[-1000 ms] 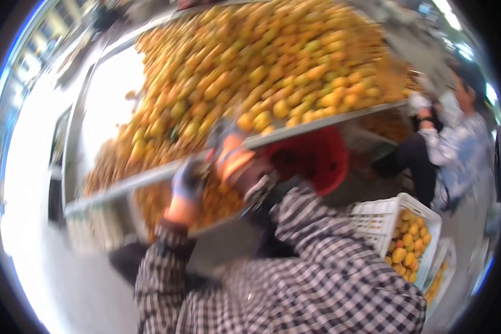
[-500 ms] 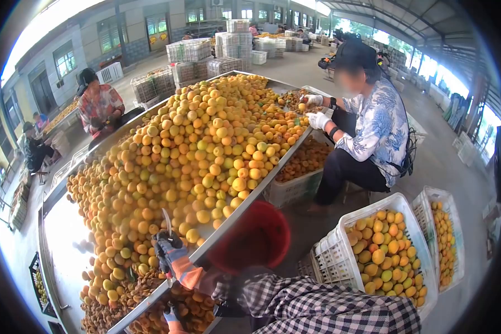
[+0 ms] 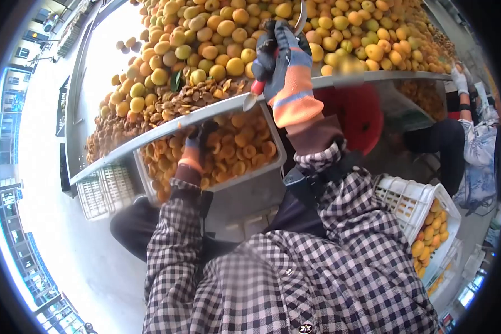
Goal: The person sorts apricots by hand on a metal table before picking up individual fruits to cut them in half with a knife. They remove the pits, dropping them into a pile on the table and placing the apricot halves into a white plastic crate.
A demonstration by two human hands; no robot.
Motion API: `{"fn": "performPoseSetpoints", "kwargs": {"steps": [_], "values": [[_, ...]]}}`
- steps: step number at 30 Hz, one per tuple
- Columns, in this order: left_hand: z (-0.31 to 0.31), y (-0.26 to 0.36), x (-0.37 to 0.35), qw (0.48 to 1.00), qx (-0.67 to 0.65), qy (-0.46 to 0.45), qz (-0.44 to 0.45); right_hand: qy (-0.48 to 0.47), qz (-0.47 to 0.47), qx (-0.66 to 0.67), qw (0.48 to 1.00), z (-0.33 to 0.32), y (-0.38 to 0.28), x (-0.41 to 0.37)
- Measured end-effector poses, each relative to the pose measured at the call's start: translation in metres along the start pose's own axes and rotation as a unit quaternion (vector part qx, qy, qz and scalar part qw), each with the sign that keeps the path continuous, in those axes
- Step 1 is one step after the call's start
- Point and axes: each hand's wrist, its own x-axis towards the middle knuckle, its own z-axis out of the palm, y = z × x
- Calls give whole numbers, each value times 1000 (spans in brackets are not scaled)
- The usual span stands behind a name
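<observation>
My right hand point(image 3: 281, 64), in a dark-palmed orange glove, is closed around a curved knife point(image 3: 302, 19). The blade points up past the fingers, and the red handle shows below the fist, above the metal table's rim point(image 3: 228, 106). Lower left, my left hand point(image 3: 201, 133) reaches into a bin of halved apricots point(image 3: 236, 147). Its dark-gloved fingers look spread among the halves, with no fruit clearly gripped. Whole apricots point(image 3: 217, 50) are heaped on the table in front of both hands. Brown pits point(image 3: 186, 99) are piled along the near rim.
A red bucket point(image 3: 367, 114) stands under the table, right of my right arm. White crates of apricots point(image 3: 423, 195) are at lower right. An empty-looking white crate point(image 3: 103, 189) sits at left. A co-worker's gloved hand point(image 3: 459, 78) is at the table's right end.
My view has tilted down and swung left, bringing the bin and my lap into sight. My right hand still holds the knife; my left hand is now fully visible over the apricot halves.
</observation>
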Motion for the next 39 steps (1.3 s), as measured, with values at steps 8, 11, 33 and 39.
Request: {"fn": "performPoseSetpoints", "kwargs": {"steps": [8, 11, 33, 39], "values": [[-3, -37, 36, 923, 356, 46, 139, 12, -17, -67, 998, 2, 3, -3], [8, -57, 52, 917, 385, 42, 90, -11, -1, -38, 999, -5, 4, 5], [44, 20, -69, 922, 95, 29, 374, -333, 59, -495, 800, -3, 10, -36], [46, 38, -86, 937, 77, 40, 338, -444, -174, -641, 601, -21, 37, -38]]}}
